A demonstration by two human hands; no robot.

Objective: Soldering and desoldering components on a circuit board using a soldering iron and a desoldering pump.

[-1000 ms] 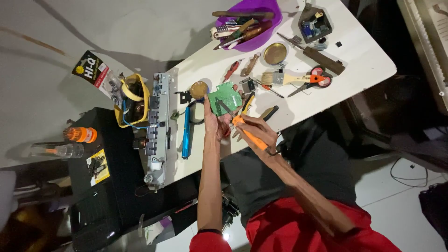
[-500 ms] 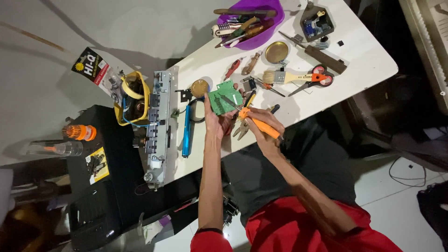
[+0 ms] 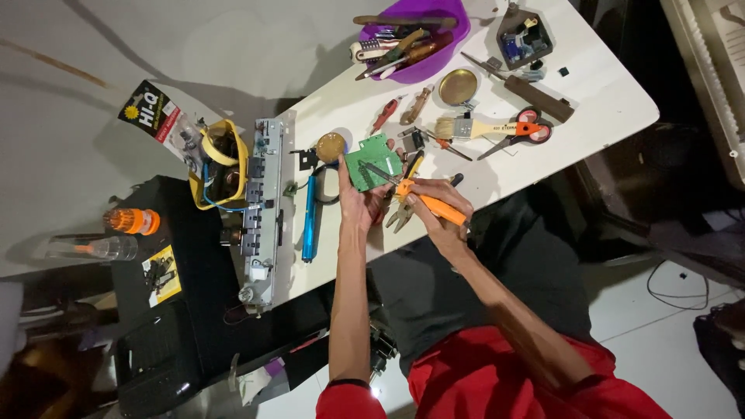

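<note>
Seen from above: left hand (image 3: 358, 203) gripping lower edge of green circuit board (image 3: 372, 161), board near front edge of white table (image 3: 605, 93). Right hand (image 3: 436, 208) closed around orange-handled soldering iron (image 3: 425, 200), metal tip on board surface. Pliers (image 3: 402, 216) lying just under both hands. Blue tool (image 3: 310, 219) beside left wrist, long metal chassis (image 3: 261, 209) further left. Behind board: paintbrush (image 3: 473, 126), orange-handled scissors (image 3: 521, 133), round brass tin (image 3: 458, 86), purple bowl (image 3: 458, 23) holding tools.

a repair workshop: tool-strewn white table (image 3: 605, 101), green circuit board (image 3: 371, 160).
</note>
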